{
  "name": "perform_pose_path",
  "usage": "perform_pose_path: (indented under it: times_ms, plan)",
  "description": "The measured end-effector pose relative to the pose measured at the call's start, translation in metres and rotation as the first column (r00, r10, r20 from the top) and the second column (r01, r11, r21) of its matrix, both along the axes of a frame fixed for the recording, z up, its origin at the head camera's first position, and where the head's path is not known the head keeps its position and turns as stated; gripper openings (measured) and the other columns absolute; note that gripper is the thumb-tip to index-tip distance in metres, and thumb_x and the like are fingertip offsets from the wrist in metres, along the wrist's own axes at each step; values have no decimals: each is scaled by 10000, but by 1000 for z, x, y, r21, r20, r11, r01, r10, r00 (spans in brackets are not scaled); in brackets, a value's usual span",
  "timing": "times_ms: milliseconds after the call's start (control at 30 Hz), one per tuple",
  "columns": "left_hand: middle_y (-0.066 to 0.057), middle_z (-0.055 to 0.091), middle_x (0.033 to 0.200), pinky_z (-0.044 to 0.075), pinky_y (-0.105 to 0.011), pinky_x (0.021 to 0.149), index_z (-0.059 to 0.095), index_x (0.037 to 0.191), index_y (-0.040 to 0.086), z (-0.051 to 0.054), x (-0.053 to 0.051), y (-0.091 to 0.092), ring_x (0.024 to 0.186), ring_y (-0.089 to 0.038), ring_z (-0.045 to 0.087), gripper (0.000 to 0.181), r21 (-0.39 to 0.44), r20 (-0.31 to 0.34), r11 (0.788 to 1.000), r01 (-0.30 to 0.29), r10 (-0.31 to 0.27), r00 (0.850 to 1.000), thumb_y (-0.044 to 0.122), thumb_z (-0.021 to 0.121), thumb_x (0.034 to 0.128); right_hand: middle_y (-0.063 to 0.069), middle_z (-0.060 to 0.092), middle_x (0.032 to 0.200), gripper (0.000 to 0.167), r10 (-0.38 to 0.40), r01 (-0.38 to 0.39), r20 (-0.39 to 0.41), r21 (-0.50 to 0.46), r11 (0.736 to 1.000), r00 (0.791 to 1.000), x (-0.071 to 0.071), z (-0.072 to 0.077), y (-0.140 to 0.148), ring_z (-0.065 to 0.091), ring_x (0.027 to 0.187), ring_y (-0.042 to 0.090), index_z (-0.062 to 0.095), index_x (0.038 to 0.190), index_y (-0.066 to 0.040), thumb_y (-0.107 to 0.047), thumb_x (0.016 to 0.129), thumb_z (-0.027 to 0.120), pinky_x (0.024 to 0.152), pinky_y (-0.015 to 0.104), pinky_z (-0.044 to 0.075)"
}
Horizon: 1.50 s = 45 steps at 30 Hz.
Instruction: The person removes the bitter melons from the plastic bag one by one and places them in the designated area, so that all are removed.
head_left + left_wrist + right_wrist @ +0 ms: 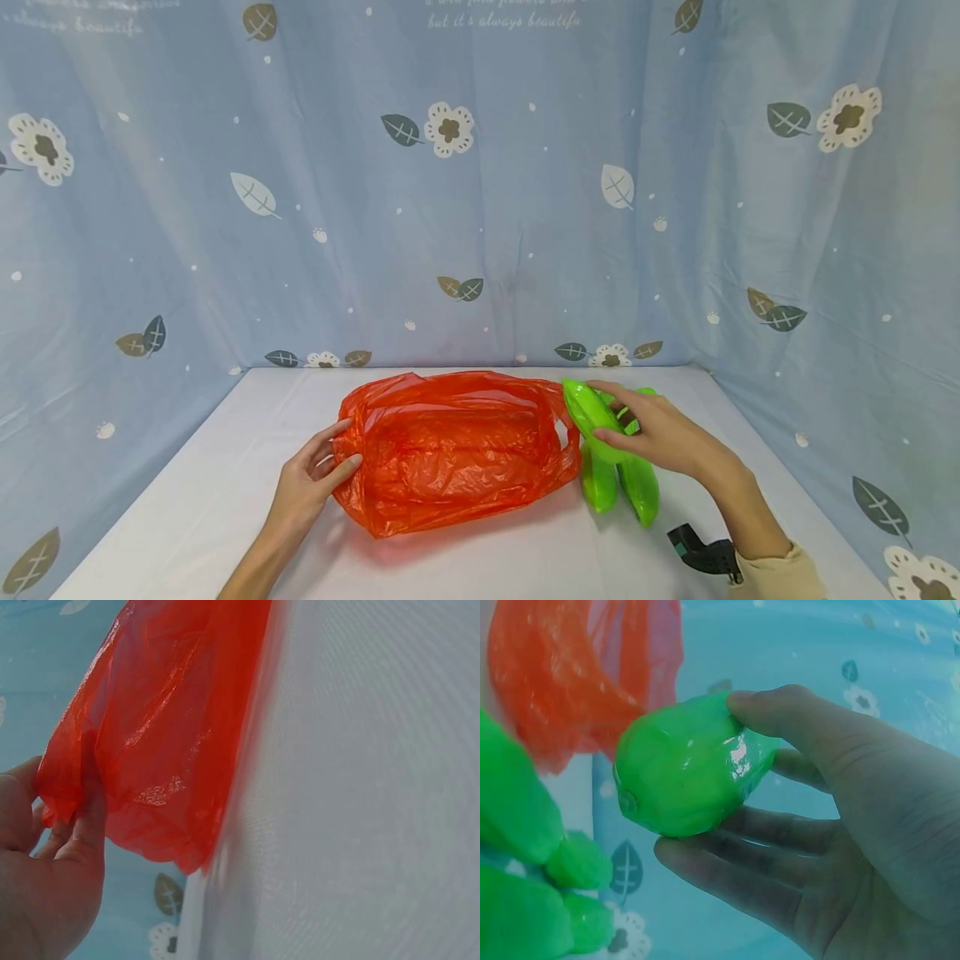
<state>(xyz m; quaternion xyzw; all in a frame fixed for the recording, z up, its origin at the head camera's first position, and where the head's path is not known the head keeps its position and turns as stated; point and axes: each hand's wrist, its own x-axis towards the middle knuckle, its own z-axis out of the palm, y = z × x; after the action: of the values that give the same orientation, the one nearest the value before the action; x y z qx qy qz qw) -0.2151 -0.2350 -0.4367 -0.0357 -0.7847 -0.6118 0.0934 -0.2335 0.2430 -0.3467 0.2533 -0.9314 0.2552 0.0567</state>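
A translucent red plastic bag point(457, 458) lies on its side, its handles toward the right. My left hand point(306, 483) pinches the bag's left end between thumb and fingers; the left wrist view shows the bunched film point(67, 772) there. Beside the handles, my right hand point(663, 429) holds a glossy green elongated fruit-like piece point(588, 412), kind unclear. Seen by the right wrist camera, that piece point(690, 765) has a small nub at one end, thumb above and fingers beneath. Similar green pieces point(598, 482) lie under and around it, partly hidden by the hand.
A white cloth covers the table point(187, 492). Blue curtains point(480, 208) with leaves and flowers enclose the back and both sides. A black strap-like device point(705, 554) is at the right wrist, near a beige sleeve point(780, 577).
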Motion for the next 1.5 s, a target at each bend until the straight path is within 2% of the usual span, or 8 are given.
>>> perform_pose_path:
  times_ms: [233, 500, 733, 900, 1133, 1233, 1500]
  plan:
    - [-19, 594, 1270, 552, -166, 834, 489, 1435, 195, 0, -1, 0, 1031, 18, 648, 575, -1, -9, 1000, 5, -5, 1000, 228, 714, 907, 12, 680, 975, 669, -48, 49, -41, 31, 998, 998, 1, -6, 22, 642, 830, 86, 393, 1483, -211, -415, 913, 678, 690, 288, 547]
    - [25, 596, 1248, 551, -166, 835, 491, 1433, 199, -1, -1, 0, 1032, 24, 643, 575, 2, -5, 1000, 1, -1, 1000, 233, 716, 905, 1, 655, 941, 698, -84, 84, 8, 53, 995, 996, 0, -11, 44, 645, 837, 110, 329, 1519, -227, -398, 929, 661, 627, 232, 509]
    - [26, 603, 1251, 550, -165, 837, 502, 1425, 206, -2, -2, -1, 1032, 27, 646, 574, 2, -1, 1000, -3, 3, 1000, 244, 725, 897, 80, 664, 1037, 664, -86, 83, 33, 71, 994, 996, 1, -15, 64, 673, 843, 146, 313, 1528, -240, -381, 958, 623, 621, 250, 518]
    - [-10, 601, 1279, 548, -163, 838, 500, 1424, 209, -3, -2, -1, 1031, 36, 646, 582, -2, -3, 1000, -4, 4, 1000, 253, 730, 892, 84, 664, 1051, 658, -116, 109, 91, 81, 991, 989, 3, -16, 74, 677, 842, 138, 316, 1526, -231, -389, 962, 614, 615, 236, 518]
    - [-18, 595, 1292, 547, -161, 842, 493, 1429, 205, -2, -2, -1, 1037, 35, 644, 581, 0, -6, 1000, 3, -3, 1000, 246, 724, 898, 89, 669, 1000, 663, -99, 87, 184, 72, 994, 978, 6, -22, 85, 652, 745, 52, 278, 1526, -146, -346, 980, 595, 576, 240, 515]
    - [4, 598, 1278, 548, -162, 841, 493, 1430, 204, -2, -1, -1, 1036, 32, 645, 579, 2, -7, 1000, 4, -4, 1000, 243, 722, 899, 89, 669, 977, 670, -100, 88, 234, 60, 994, 967, 6, -25, 89, 644, 718, 38, 269, 1525, -140, -341, 978, 599, 567, 252, 526]
    - [28, 597, 1271, 548, -161, 842, 491, 1432, 200, -2, -2, -2, 1036, 29, 645, 579, 4, -10, 1000, 4, -4, 1000, 235, 721, 901, 87, 648, 938, 715, -103, 87, 369, 62, 994, 924, 6, -35, 97, 638, 701, 110, 254, 1526, -103, -348, 962, 619, 556, 292, 553]
